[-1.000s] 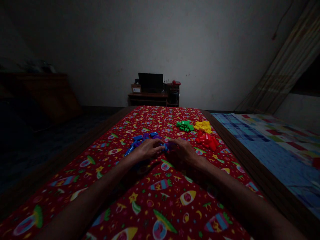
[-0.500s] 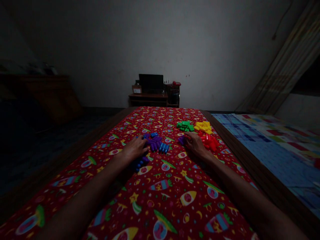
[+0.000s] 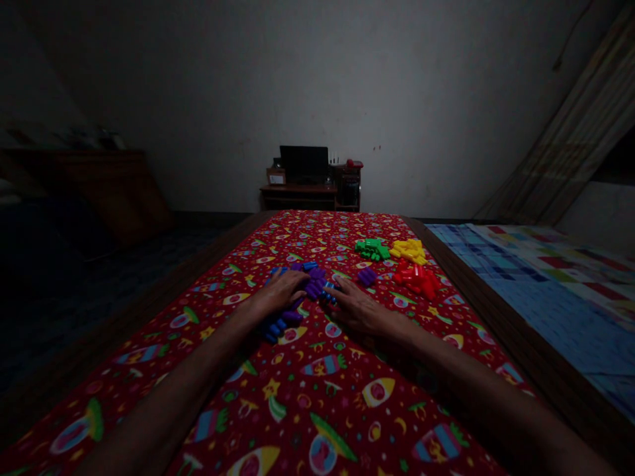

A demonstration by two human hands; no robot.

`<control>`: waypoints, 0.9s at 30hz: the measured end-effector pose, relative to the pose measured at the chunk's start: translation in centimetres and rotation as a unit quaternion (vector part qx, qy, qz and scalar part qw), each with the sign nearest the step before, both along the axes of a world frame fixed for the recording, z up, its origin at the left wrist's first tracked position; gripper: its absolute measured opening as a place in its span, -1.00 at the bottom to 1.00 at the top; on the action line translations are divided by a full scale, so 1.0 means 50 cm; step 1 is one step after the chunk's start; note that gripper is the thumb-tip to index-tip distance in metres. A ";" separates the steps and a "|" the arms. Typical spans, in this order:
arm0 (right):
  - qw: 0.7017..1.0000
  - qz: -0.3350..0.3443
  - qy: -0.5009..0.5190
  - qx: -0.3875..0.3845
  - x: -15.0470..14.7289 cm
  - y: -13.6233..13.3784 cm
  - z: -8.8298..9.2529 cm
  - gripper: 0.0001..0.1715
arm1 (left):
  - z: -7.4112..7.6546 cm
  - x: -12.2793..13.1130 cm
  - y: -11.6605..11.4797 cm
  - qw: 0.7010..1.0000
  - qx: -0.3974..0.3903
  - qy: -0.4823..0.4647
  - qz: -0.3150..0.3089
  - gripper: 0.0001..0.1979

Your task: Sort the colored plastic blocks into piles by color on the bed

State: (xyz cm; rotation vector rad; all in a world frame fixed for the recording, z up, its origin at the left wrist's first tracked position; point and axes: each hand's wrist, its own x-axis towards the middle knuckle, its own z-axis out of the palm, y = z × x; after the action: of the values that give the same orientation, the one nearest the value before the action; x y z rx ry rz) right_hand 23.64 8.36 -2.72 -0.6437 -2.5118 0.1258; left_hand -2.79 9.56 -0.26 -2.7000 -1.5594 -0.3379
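Purple blocks (image 3: pixel 314 284) and blue blocks (image 3: pixel 274 329) lie mixed in a loose pile on the red patterned cloth (image 3: pixel 317 410). My left hand (image 3: pixel 282 291) rests over the pile's left side, its fingers partly in view; whether it grips a block is hidden. At the pile's right edge, my right hand (image 3: pixel 358 306) has its fingertips at a few blue pieces (image 3: pixel 328 292), its fingers spread. A separate purple piece (image 3: pixel 367 276) lies beyond my right hand. Farther right sit green blocks (image 3: pixel 372 249), yellow blocks (image 3: pixel 409 250) and red blocks (image 3: pixel 417 279), grouped by colour.
A desk (image 3: pixel 297 192) with a monitor (image 3: pixel 303 164) stands against the far wall. At the left is a wooden cabinet (image 3: pixel 109 192). A bed or mat with a blue and checked cover (image 3: pixel 516 284) lies at the right, below a curtain (image 3: pixel 555 158).
My right hand has left the separate purple piece and moved left to the blue pieces. My left hand has shifted slightly right over the pile. The view has turned a little.
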 end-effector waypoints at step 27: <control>0.972 -0.226 0.019 0.060 0.080 0.069 0.007 -0.84 | 0.005 0.052 -0.025 0.998 -0.025 -0.063 -0.009 -0.74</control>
State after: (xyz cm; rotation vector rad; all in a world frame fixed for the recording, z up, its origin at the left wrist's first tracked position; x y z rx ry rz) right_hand 27.65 11.79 -2.38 -1.1282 -2.2489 -0.1762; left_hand -0.20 8.31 0.02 -2.7818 -1.5952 -0.4841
